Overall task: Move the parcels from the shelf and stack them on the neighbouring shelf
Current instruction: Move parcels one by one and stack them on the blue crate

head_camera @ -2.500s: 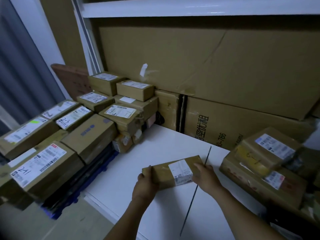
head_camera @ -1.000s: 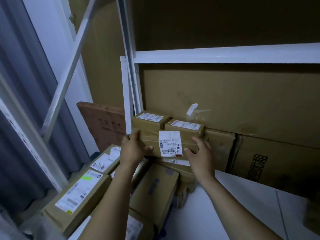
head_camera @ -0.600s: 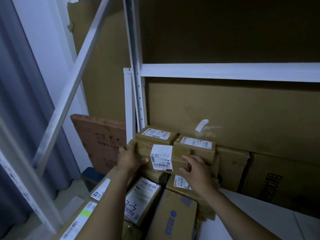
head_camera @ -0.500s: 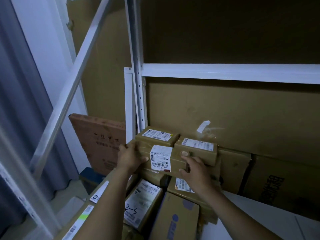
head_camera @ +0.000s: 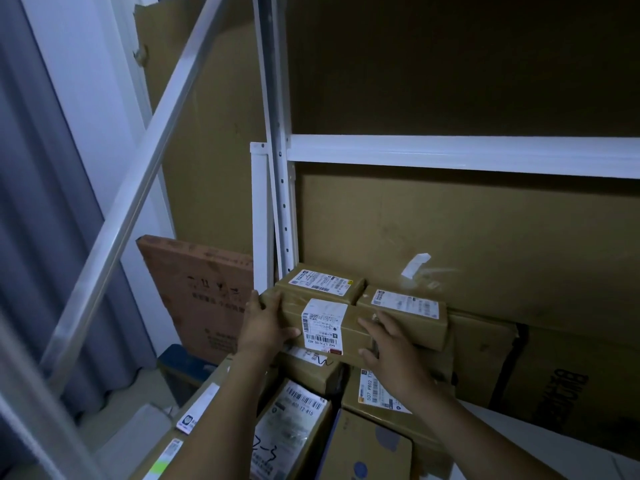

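Fig. The parcel point(head_camera: 320, 325) lies on the stack point(head_camera: 306, 368), long axis left to right, just near two labelled parcels point(head_camera: 320, 282) by the white shelf post point(head_camera: 281, 209). Its label point(head_camera: 325, 320) faces me and reads "642 L714-00 402" upside down. My left hand point(head_camera: 266, 323) grips its left end. My right hand point(head_camera: 391, 351) clasps the right end, fingers above and thumb below.

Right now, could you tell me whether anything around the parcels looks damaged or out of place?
A strip of white tape hangs half peeled off the large cardboard sheet, up and right of the held parcel, which looks intact.
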